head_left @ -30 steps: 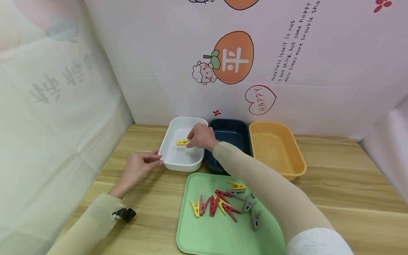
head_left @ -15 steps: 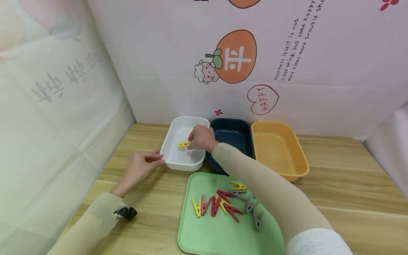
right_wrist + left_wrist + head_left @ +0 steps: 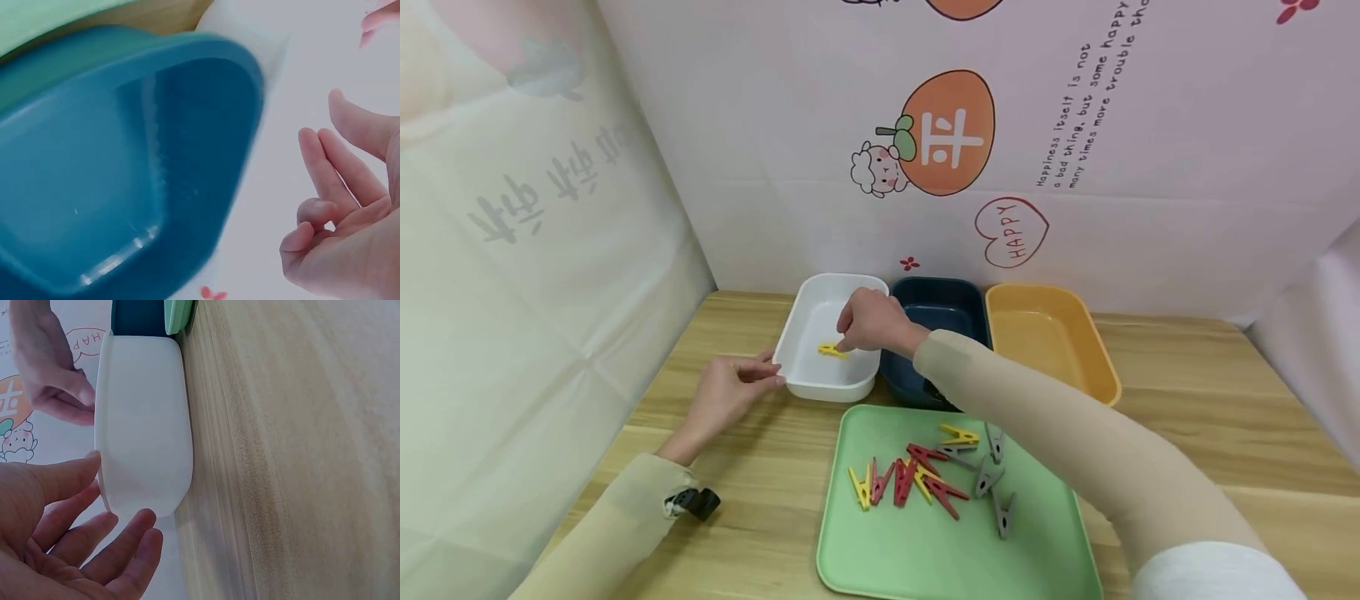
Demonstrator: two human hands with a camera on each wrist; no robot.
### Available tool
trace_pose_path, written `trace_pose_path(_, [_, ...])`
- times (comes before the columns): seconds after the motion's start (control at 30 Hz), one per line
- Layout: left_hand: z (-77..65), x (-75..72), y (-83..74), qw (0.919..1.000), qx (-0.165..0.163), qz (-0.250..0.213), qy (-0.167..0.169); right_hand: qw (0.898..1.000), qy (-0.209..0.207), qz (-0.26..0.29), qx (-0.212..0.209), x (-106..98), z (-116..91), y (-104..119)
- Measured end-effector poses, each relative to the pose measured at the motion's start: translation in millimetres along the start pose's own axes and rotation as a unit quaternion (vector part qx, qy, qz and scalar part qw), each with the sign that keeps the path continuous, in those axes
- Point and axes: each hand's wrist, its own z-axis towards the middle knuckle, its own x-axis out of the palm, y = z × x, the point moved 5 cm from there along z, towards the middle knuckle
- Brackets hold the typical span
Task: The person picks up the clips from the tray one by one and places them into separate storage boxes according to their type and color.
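Observation:
My left hand holds the white box at its near left corner. In the left wrist view, the thumb of my left hand touches the rim and the other fingers are partly curled beside it. My right hand is over the right part of the white box. A yellow clothespin lies in that box, just below the right fingertips. The right wrist view shows my right hand with thumb and forefinger parted and nothing between them.
A dark blue box and a yellow box stand in a row right of the white one. In front, a green tray bears several red, yellow and grey clothespins. A printed cloth hangs behind.
The yellow clothespin, earlier between my right fingers, has been let go and lies lower in the white box. My right forearm has swung right; my left hand has stayed in place.

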Motion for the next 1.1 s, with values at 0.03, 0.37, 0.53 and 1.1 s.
trace_pose_path(0.03, [-0.1,-0.2,0.2,1.0000,-0.001,0.000,0.000,1.000,0.004,0.003,-0.006,-2.9,-5.9,2.5])
trace_pose_path(0.37, [-3.5,-4.2,3.2,0.9999,-0.012,-0.004,0.002,0.996,0.003,0.043,-0.082,-29.1,-83.3,-4.3])
trace_pose_path(0.53, [-4.9,-4.1,2.6,0.9999,-0.014,-0.006,0.002,0.995,-0.012,0.055,-0.078,-28.6,-125.9,-31.2])
trace_pose_path(1.1, [-4.1,-0.7,-3.6,0.9999,-0.013,0.007,0.008,0.997,-0.037,0.064,-0.035,-18.9,-225.5,-105.9])
